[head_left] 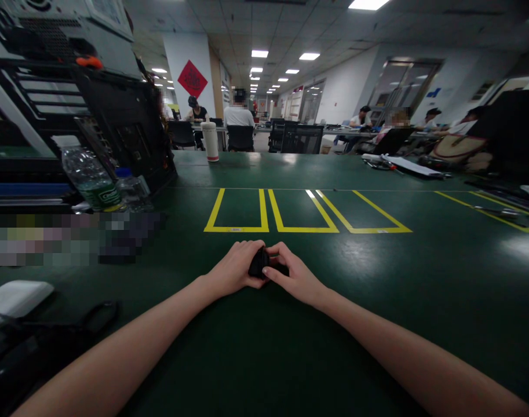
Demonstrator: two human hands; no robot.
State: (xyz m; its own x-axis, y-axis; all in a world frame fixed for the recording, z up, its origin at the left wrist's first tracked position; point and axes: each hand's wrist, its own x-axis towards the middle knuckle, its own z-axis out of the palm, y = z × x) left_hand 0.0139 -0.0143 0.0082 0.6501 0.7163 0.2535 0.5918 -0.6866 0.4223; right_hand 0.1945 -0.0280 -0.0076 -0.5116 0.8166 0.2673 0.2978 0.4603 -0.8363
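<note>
Between my two hands is a small black object point(258, 264), dark and block-like; its exact kind does not show. My left hand point(236, 267) wraps round it from the left, thumb on top and fingers beneath. From the right, my right hand point(294, 274) pinches its near side with thumb and bent fingers. Both hands are low over the green table point(264, 347), just in front of yellow tape outlines point(236, 230). Part of the object is covered by my fingers.
Left stand a black equipment frame point(129, 127), a large water bottle point(90, 179) and a smaller blue-capped bottle point(131, 191). A white tumbler point(210, 142) stands at the far edge. Papers point(414, 167) lie back right. Black cables point(42, 347) lie near left. People sit beyond.
</note>
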